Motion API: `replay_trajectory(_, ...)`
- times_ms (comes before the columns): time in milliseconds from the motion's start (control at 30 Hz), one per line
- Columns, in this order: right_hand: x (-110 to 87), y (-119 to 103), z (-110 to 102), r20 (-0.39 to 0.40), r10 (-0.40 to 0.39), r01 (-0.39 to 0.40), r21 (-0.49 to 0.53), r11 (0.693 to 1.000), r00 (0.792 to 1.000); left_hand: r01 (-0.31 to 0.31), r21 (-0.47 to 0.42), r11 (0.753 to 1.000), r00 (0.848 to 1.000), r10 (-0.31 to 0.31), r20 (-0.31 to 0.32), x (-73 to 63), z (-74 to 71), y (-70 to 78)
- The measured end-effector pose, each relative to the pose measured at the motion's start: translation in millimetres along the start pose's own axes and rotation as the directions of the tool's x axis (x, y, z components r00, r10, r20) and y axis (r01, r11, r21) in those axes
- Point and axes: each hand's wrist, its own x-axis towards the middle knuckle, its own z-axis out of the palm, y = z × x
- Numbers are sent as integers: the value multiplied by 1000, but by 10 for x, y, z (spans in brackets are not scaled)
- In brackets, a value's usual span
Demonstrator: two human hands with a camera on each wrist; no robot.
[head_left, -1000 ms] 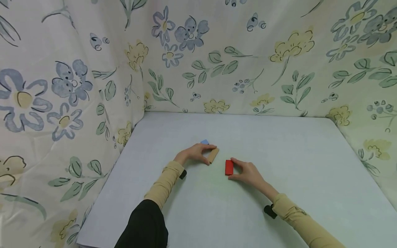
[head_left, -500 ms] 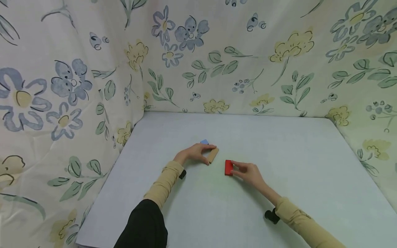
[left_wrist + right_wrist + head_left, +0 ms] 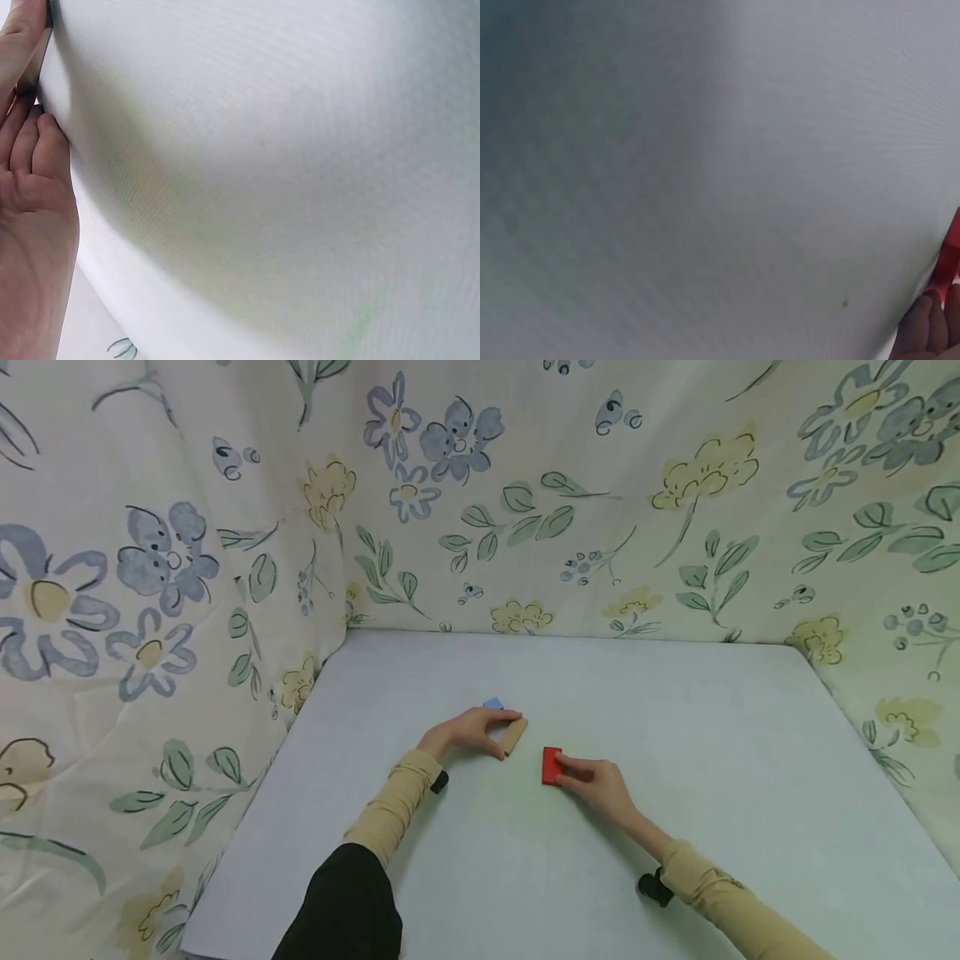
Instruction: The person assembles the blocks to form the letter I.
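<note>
My left hand (image 3: 471,730) pinches a flat tan wooden block (image 3: 515,737) between thumb and fingertips, at its two ends. Beyond that hand a small blue block (image 3: 493,703) pokes out, partly hidden. A red rectangular block (image 3: 551,766) lies a little to the right of the tan one, with a gap between them. Thumb and index fingertip of my right hand (image 3: 602,787) touch its right long side, extended and slightly apart. In the right wrist view part of the red block (image 3: 946,259) shows beside the fingers; in the left wrist view the left hand (image 3: 34,195) fills the left edge.
A white table (image 3: 705,727) spreads under both hands. Floral fabric (image 3: 525,527) hangs along the far side and both flanks. A dark sleeve (image 3: 341,906) covers the upper left arm, and small black devices (image 3: 655,888) sit at the wrists.
My right thumb and index finger have left the red block's two ends and come closer together on its right side. The left hand keeps its hold on the tan wooden block.
</note>
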Motion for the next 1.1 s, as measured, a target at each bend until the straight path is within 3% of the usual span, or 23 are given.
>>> replay_trajectory(400, 20, -18, 9, 31, -10, 10, -16, 1000, 999, 17, -35, 999, 1000, -18, -21, -79, -20, 46)
replay_trajectory(833, -2, -21, -22, 20, -20, 21, -26, 999, 1000, 31, -40, 999, 997, -34, -65, -29, 79, 72)
replay_trajectory(1100, -3, -13, -21, 11, -39, 40, -44, 998, 999, -13, -71, 997, 991, 3, -137, -72, 59, 107)
